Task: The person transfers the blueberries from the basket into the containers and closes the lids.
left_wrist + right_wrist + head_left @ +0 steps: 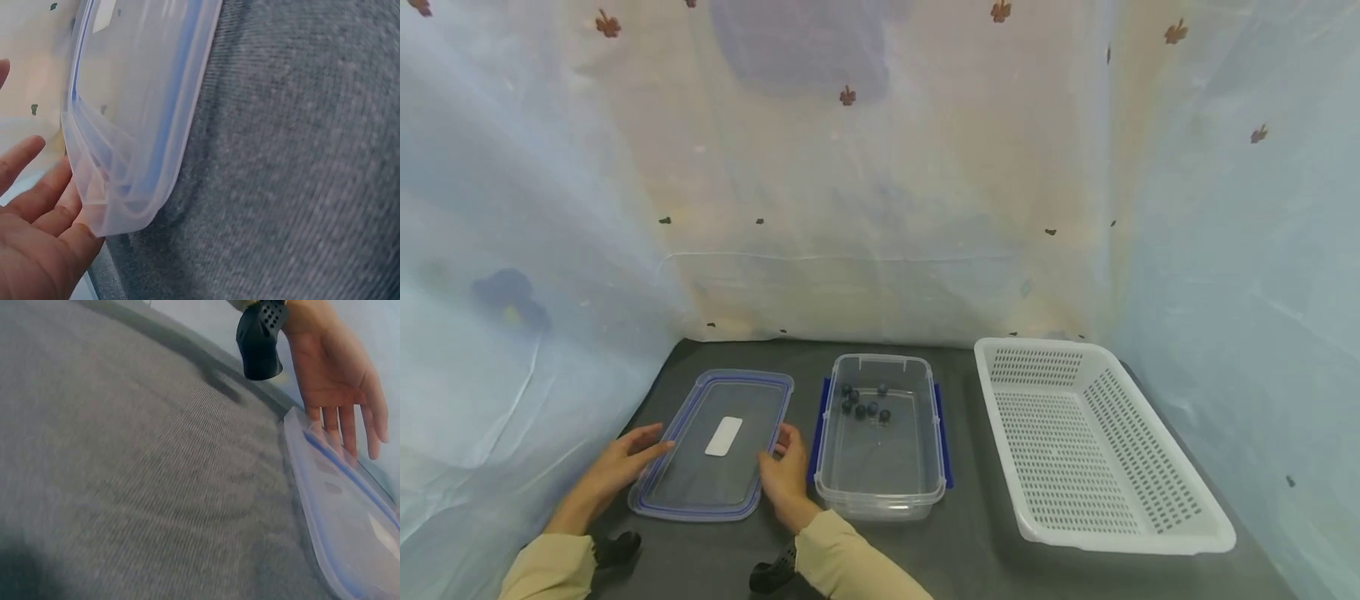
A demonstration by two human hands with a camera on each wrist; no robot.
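A clear lid (730, 483) with a blue seal and a white label lies level over the dark cloth. My left hand (610, 473) is at its left side. In the left wrist view the fingers of my left hand (40, 225) stretch out against the lid's side flap (134, 215). In the right wrist view that same left hand (334, 369) has straight fingers at the flap. On the opposite side, my right hand (786, 479) holds the lid's right rim, thumb over the edge and fingers bent; its grip is partly hidden.
Right of the lid stands a clear container (880, 500) with blue side clips. Several small dark round berries (861, 412) lie in its far part. A white perforated basket (1026, 525) stands farther right. Patterned curtains (887, 283) hang behind and beside the dark cloth (970, 550).
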